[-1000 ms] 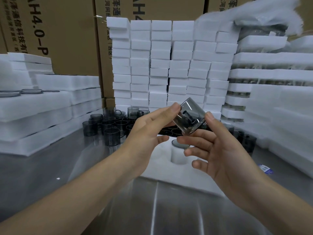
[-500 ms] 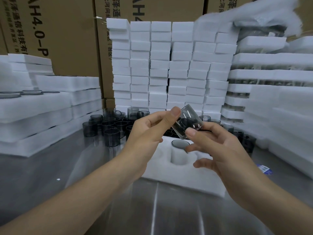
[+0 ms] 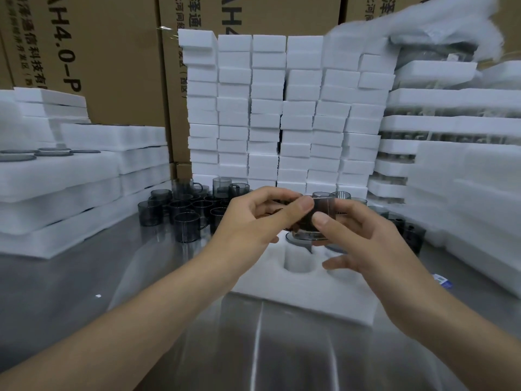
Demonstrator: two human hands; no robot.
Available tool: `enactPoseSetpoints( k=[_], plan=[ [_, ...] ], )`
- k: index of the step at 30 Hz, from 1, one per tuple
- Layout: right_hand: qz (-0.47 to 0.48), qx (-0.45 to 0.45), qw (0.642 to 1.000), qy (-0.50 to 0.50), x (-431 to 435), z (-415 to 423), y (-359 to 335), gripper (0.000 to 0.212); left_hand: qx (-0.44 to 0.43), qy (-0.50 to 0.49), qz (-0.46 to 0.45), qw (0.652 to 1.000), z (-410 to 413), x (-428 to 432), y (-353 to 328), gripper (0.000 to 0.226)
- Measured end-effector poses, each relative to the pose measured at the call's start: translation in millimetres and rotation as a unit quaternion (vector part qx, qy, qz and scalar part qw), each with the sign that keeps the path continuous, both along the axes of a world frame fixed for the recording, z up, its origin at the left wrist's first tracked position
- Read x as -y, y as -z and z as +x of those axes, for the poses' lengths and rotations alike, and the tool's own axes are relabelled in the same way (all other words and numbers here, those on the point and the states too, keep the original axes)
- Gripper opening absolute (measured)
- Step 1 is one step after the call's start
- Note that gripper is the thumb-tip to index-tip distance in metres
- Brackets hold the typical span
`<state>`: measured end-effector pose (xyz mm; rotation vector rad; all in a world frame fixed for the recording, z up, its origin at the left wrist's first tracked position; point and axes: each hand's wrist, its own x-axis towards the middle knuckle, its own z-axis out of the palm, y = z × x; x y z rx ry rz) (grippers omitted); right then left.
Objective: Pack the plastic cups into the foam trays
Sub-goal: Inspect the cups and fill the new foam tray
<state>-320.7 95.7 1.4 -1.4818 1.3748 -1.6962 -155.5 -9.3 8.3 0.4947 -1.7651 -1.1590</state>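
A smoky transparent plastic cup (image 3: 321,214) is held upright between both hands, just above the far part of a white foam tray (image 3: 304,289) on the steel table. My left hand (image 3: 253,221) pinches its left side with thumb and fingers. My right hand (image 3: 358,235) grips its right side, thumb on the front. A cup's grey rim (image 3: 293,240) shows in a tray hole right under the held cup. A round hole (image 3: 298,262) lies in front of it. Several more loose cups (image 3: 183,213) stand in a cluster at the back left.
Tall stacks of white foam blocks (image 3: 282,108) rise behind the tray. Stacked foam trays (image 3: 70,187) lie on the left and more stacked trays (image 3: 456,165) on the right. Brown cardboard boxes (image 3: 98,57) form the back wall. More dark cups (image 3: 406,224) stand at the right.
The cup has turned from tilted to upright and come down toward the tray. Both hands moved lower with it, my right hand shifting its hold to the cup's side.
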Motion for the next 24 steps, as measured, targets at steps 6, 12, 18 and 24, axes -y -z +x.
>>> enactPoseSetpoints(
  k=[6, 12, 18, 24],
  plan=[
    [0.043, 0.101, 0.994, 0.015, 7, -13, 1, 0.032, 0.227, -0.108, -0.192, 0.949, 17, 32, 8, 0.049],
    [0.051, 0.270, 0.961, 0.014, 10, -26, -4, 0.033, 0.359, -0.100, -0.081, 0.925, 21, 54, 27, 0.037],
    [0.029, 0.333, 0.941, -0.049, 3, -31, -12, 0.045, 0.337, -0.151, -0.130, 0.920, 23, 59, 21, 0.055],
    [0.005, 0.196, 0.979, -0.045, 3, -23, -15, 0.069, 0.157, -0.113, -0.099, 0.976, 22, 40, 3, 0.021]
  ],
)
